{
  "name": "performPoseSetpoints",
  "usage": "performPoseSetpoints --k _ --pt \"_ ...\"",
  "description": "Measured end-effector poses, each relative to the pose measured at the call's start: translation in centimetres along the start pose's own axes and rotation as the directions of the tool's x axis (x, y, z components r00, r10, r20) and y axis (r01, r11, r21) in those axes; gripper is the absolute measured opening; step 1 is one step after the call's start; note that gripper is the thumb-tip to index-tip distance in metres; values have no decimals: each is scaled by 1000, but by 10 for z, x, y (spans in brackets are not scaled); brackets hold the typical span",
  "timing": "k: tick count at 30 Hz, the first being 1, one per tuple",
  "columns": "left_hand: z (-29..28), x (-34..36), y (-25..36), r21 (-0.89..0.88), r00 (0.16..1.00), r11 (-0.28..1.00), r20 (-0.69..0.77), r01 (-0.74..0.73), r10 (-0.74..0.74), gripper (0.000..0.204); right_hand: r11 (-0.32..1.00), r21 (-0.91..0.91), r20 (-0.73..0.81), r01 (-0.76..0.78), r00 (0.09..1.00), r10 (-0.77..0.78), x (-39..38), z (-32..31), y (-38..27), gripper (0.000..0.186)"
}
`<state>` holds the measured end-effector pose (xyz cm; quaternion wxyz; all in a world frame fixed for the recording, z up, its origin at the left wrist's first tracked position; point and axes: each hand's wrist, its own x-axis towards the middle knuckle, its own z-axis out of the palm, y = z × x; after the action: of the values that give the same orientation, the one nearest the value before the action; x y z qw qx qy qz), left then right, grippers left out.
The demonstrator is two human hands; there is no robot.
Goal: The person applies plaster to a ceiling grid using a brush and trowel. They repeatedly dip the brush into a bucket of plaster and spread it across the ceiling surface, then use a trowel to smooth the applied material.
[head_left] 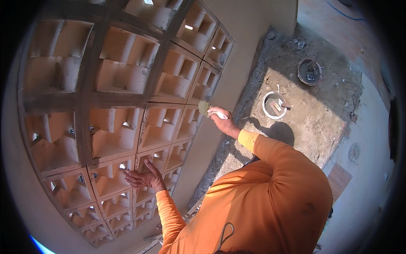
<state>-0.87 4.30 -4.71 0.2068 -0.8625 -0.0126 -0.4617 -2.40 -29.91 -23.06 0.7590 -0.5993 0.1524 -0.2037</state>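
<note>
A wall of square pale ventilation blocks (116,133) fills the left side, its upper joints coated dark grey. My right hand (224,120) grips a white-handled brush (204,108) with a dull yellowish head, held against the grid near a horizontal joint at its right part. My left hand (146,178) is open lower on the grid, fingers spread against the blocks around a joint. Both forearms are in orange sleeves, and my orange-clad body covers the lower right of the view.
Right of the wall, on rough dirt ground (313,131) with rubble, stand a pale round bucket (267,113) holding a wooden-handled tool and a darker bucket (302,78) with grey contents. A blue hose (347,15) lies at the top right. A pale smooth strip (359,190) borders the dirt.
</note>
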Motion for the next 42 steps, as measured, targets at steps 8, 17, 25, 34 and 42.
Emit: performPoseSetpoints --k 8,17,25,34,42 --pt "1 0 0 -20 1000 999 13 28 -27 100 928 315 -329 198 940 -89 117 -71 -28 21" --pt "7 -1 -2 0 1000 1000 -12 15 -15 102 933 297 -275 203 954 -120 197 -98 -75 19" --pt "7 0 2 10 999 999 -17 31 -31 104 837 547 27 29 998 -52 209 -128 -75 15" --pt "7 -3 -2 23 999 999 20 29 -29 104 929 249 -255 273 944 -209 199 -106 -73 20" --pt "7 0 2 5 999 999 7 39 -39 105 986 134 138 -100 987 81 63 -115 3 21"
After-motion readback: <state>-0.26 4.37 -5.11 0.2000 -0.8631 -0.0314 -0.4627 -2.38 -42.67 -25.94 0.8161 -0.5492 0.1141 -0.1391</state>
